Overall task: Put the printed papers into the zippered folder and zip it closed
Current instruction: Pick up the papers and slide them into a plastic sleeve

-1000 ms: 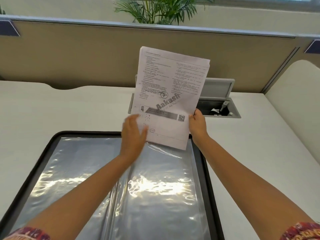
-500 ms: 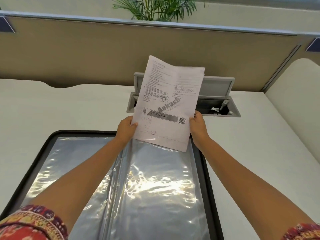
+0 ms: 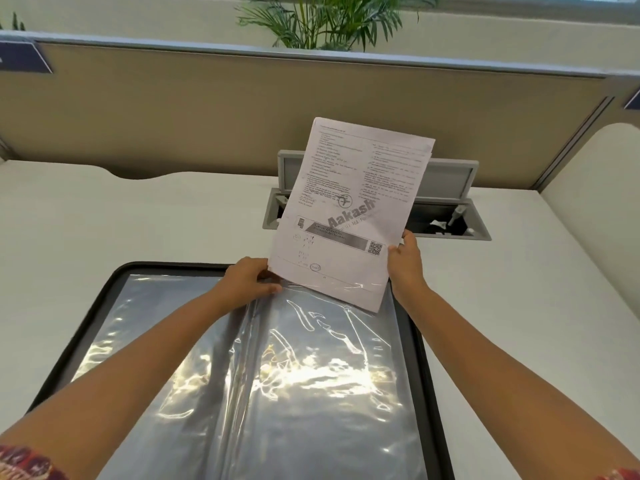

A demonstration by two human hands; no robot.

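Observation:
The zippered folder [image 3: 104, 296] lies open on the white desk, black-rimmed, with shiny clear plastic sleeves [image 3: 311, 393] across both halves. A thin stack of printed papers [image 3: 349, 209] stands tilted above the folder's far right corner. My right hand [image 3: 405, 261] grips the stack's lower right edge. The bottom edge of the papers sits just inside the top of the right sleeve. My left hand [image 3: 251, 277] pinches the top edge of that sleeve beside the papers' lower left corner.
An open grey cable box [image 3: 446, 202] is set into the desk behind the papers. A beige partition [image 3: 173, 116] runs along the back, with a plant [image 3: 329, 19] beyond it. A rounded divider [image 3: 606, 188] stands at the right.
The papers came down from chest height to the sleeve's top edge. My left hand dropped from the sheet's front to the sleeve opening and took hold of the plastic.

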